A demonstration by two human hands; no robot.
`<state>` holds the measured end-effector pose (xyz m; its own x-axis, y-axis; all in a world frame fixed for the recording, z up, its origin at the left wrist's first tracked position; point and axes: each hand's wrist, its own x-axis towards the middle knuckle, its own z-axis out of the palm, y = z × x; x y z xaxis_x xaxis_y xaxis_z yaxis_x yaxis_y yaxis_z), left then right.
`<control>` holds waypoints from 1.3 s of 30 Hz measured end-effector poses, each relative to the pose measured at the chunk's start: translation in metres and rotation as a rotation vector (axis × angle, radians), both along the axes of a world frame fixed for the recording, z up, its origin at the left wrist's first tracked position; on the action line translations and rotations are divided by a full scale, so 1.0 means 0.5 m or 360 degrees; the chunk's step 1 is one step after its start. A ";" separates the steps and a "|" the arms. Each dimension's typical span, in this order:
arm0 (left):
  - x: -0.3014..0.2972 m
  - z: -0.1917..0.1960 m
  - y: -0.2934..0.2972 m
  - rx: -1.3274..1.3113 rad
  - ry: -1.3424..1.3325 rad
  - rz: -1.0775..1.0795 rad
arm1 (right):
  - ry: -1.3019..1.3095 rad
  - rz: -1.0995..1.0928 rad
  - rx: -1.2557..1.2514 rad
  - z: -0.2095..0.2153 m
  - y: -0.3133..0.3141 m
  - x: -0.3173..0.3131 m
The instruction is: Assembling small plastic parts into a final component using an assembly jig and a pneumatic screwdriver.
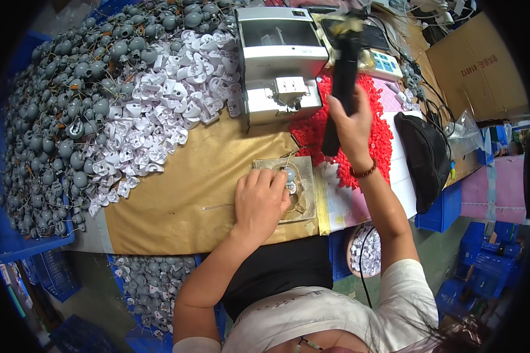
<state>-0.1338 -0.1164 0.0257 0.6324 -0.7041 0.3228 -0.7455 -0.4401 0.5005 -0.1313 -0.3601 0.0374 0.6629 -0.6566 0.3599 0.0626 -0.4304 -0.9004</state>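
Note:
My left hand (259, 201) presses its bent fingers on a small grey and white part (290, 175) that sits in a square beige fixture block (306, 167). The fingertips hide part of that piece, and a thin wire runs out to the left of the hand. My right hand (354, 126) is wrapped round a long black electric screwdriver (346, 65), raised above a heap of small red parts (380, 129). The screwdriver's lower end points down toward the table, right of the fixture; its upper end is blurred.
A silver box-shaped machine (281, 56) stands beyond the fixture. White plastic parts (171, 88) and wired grey ball-shaped parts (47, 129) pile up at left. A black pouch (421, 159) lies at right, near a cardboard box (477, 65). Tubs of parts (153, 288) stand below the table edge.

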 end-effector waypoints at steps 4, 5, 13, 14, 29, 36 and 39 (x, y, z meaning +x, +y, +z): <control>-0.005 -0.002 0.002 0.0009 0.0047 -0.0008 | -0.0787 0.0480 -0.0094 0.125 0.042 0.001; -0.001 0.001 0.001 -0.0003 0.0057 -0.0019 | -0.0874 0.0663 0.0009 0.158 0.054 0.019; -0.007 -0.006 0.000 0.0044 0.0008 0.0016 | -0.0635 0.0716 0.0035 0.196 0.061 0.161; -0.008 -0.007 0.000 0.0065 0.0037 0.0014 | -0.0574 0.0720 0.0068 0.195 0.061 0.169; -0.009 -0.011 0.002 -0.0041 0.0040 0.0059 | -0.0045 0.0898 0.0519 0.178 0.166 -0.041; -0.012 -0.015 -0.002 -0.0078 -0.0007 0.0085 | -0.0146 0.1075 0.0130 0.133 0.162 -0.065; -0.010 -0.012 0.000 -0.0080 0.0031 0.0071 | -0.0181 0.1163 0.0017 0.120 0.158 -0.068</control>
<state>-0.1391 -0.1164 0.0198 0.6694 -0.6582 0.3443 -0.7155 -0.4466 0.5373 -0.1653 -0.2814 0.0975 0.8914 -0.0659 0.4485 0.4230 -0.2346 -0.8752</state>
